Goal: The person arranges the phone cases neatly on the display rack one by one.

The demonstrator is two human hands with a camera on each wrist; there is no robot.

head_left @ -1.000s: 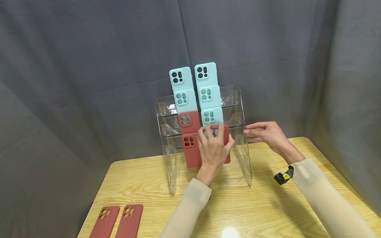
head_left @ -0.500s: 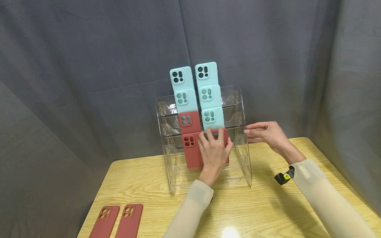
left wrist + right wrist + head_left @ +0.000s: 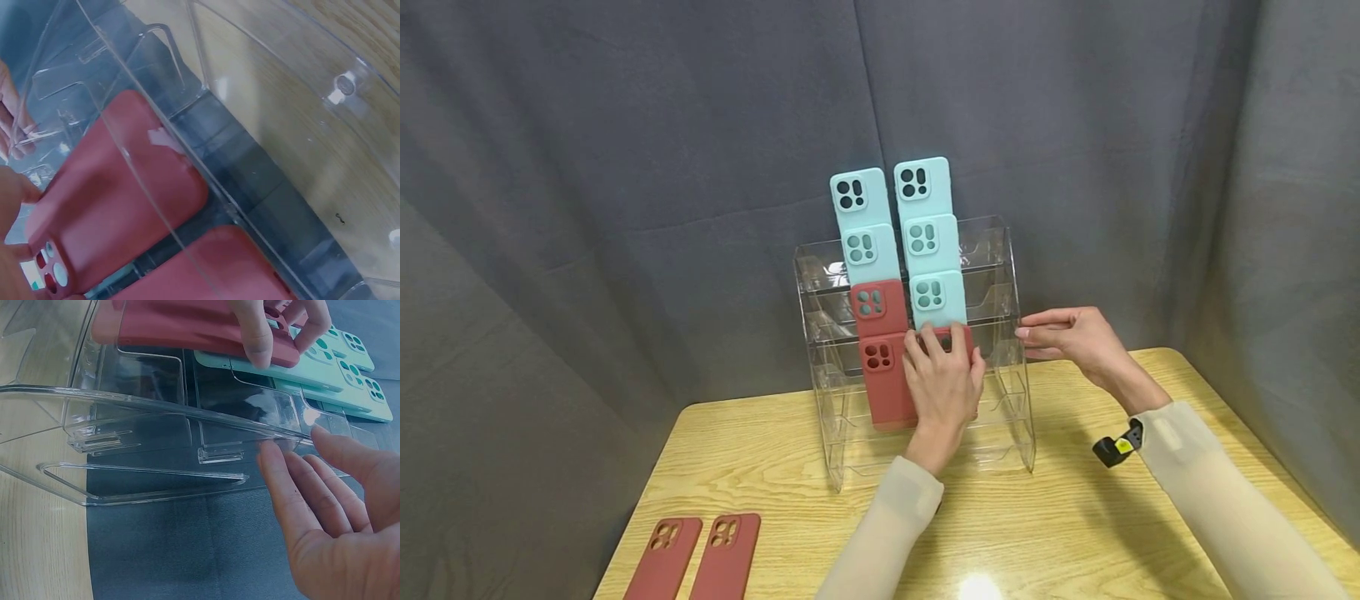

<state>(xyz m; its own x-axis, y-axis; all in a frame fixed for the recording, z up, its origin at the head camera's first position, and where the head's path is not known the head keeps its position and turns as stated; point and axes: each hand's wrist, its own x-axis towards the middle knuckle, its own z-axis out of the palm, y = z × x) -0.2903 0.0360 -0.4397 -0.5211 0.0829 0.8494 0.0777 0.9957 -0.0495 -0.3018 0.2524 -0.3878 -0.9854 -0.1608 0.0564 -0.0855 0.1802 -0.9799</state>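
Note:
A clear display rack (image 3: 1005, 287) with stepped tiers stands on the table. My left hand (image 3: 942, 385) grips a red phone case (image 3: 122, 187) set in a lower tier at the right column, fingers over its camera end and thumb along its side. Much of that case is hidden by the hand in the head view. Beside it on the left sits another red phone case (image 3: 889, 396). At the rack's right side, my right hand (image 3: 331, 512) pinches the clear side panel's edge between thumb and fingers.
Above stand mint phone cases (image 3: 929, 246) in two columns, and one more red phone case (image 3: 880, 310) in the left column. Two red phone cases (image 3: 727, 558) lie at the table's (image 3: 760, 467) front left. A grey curtain (image 3: 700, 167) hangs behind.
My left hand has lowered the red phone case slightly, so it now sits lower against the rack, below the mint case. The right hand has stayed on the side panel.

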